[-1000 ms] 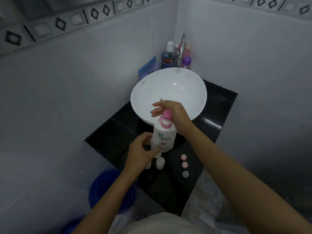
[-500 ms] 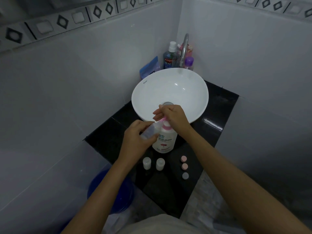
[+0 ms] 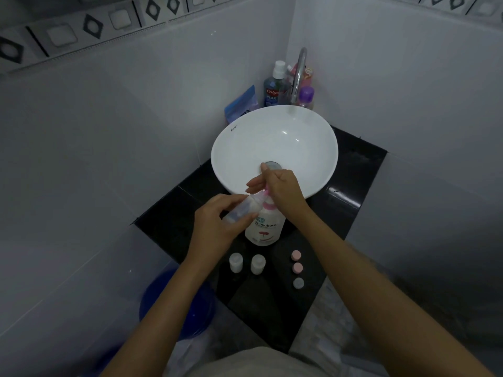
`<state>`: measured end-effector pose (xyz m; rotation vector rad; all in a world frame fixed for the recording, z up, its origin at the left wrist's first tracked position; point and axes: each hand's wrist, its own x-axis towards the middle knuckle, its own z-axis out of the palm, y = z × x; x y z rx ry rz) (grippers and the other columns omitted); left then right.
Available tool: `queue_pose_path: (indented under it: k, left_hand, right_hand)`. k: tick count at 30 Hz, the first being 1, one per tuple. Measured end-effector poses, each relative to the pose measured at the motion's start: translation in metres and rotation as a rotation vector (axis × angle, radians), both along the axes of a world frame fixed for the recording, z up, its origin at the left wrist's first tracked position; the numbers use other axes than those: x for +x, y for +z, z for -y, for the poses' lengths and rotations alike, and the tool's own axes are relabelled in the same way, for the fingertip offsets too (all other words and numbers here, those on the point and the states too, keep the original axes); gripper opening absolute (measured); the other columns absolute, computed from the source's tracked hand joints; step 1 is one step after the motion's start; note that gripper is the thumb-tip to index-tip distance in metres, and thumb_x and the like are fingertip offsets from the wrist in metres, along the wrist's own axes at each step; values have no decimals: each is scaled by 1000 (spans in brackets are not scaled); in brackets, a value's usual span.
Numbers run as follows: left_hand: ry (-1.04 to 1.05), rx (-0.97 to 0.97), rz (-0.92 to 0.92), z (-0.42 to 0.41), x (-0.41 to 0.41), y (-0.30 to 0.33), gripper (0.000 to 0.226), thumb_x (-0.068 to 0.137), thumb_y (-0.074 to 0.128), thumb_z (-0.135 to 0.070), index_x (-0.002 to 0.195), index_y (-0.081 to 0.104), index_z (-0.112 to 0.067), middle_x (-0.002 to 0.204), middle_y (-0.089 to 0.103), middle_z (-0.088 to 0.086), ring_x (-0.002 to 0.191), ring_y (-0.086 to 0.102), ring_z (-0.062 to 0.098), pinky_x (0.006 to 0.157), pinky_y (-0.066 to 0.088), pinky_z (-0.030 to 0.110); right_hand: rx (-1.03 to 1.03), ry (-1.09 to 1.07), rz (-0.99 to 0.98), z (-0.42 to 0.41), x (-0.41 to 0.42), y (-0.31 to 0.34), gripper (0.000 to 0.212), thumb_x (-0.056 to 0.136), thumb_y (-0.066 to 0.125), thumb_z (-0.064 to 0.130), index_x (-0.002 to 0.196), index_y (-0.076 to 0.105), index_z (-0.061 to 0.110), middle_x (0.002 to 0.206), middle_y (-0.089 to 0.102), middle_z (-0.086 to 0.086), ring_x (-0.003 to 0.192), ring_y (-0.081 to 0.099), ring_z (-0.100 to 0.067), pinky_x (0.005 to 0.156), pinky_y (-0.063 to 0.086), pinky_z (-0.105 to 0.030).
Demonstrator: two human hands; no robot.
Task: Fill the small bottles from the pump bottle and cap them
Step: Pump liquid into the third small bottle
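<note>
Now left hand (image 3: 217,224) tilting small bottle (image 3: 241,210) at pump bottle (image 3: 265,227), right hand (image 3: 283,187) on pump

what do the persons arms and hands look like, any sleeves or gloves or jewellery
Both arms are bare from the bottom edge of the frame to the wrists: no sleeves show. The left hand and right hand are ungloved, with no ring, watch or bracelet visible. The fingernails look short and plain, though the light is too dim to be sure.
</note>
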<state>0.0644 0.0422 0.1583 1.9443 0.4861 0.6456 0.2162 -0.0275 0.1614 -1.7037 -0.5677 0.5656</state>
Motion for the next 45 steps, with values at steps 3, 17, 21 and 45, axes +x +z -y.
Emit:
queue_pose_path:
  k: [3, 17, 21, 45]
  left_hand:
    - [-18, -78, -15, -1, 2, -3, 33, 76, 73, -31, 106, 69, -20, 97, 69, -5, 91, 63, 3, 76, 48, 9]
    - [-28, -269, -45, -4, 5, 4, 36, 73, 75, -31, 107, 71, -19, 99, 70, -1, 90, 65, 6, 78, 54, 17]
    - [-23, -300, -60, -1, 6, -3, 36, 75, 75, -28, 108, 71, -16, 99, 69, 1, 90, 66, 8, 76, 53, 15]
    - [0, -382, -49, 3, 7, 2, 31, 77, 74, -23, 107, 71, -17, 98, 69, 6, 86, 64, 2, 70, 49, 10]
  right_hand:
    - [-50, 14, -39, 0, 1, -3, 50, 99, 38, 27, 79, 73, -1, 77, 72, -17, 82, 67, -25, 78, 52, -31]
    - [-75, 137, -2, 2, 4, 13, 47, 99, 39, 26, 87, 74, -3, 89, 73, -18, 75, 65, -3, 79, 44, -6]
    - [-87, 82, -1, 3, 0, 3, 47, 99, 39, 26, 84, 73, -2, 82, 73, -11, 66, 62, 5, 62, 46, -9]
    - [-184, 202, -30, 8, 4, 16, 44, 98, 43, 32, 84, 76, 6, 87, 73, -3, 92, 63, -13, 84, 45, -21]
